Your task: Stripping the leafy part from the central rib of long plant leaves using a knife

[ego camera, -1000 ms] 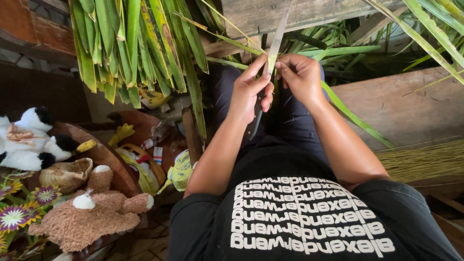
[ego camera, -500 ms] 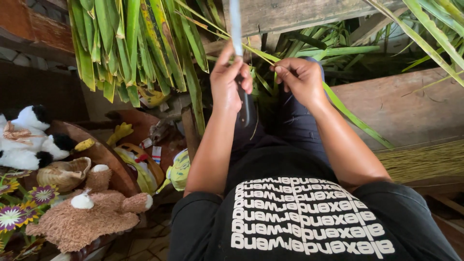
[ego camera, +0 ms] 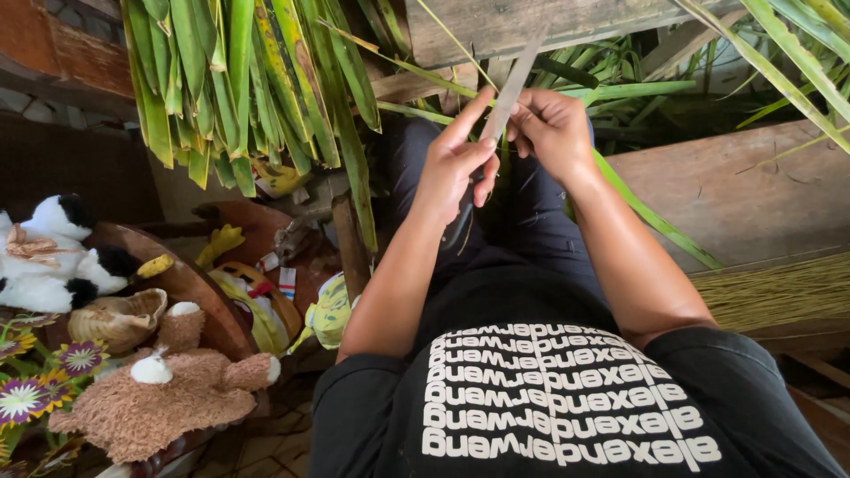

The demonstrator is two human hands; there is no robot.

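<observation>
Item: knife [ego camera: 512, 87], long pale blade angled up and away, above the person's lap. Left hand [ego camera: 456, 164] has its grip closed on the handle, forefinger stretched along the blade; right hand [ego camera: 553, 128] just right of the blade, fingertips pinched together on a thin green leaf strip [ego camera: 651, 215]. Judged best practice: keep the strip taut, the edge turned off the fingers. Far left of the knife: small white packet with red and blue marks [ego camera: 289, 283], beside a yellow printed wrapper [ego camera: 329, 312].
</observation>
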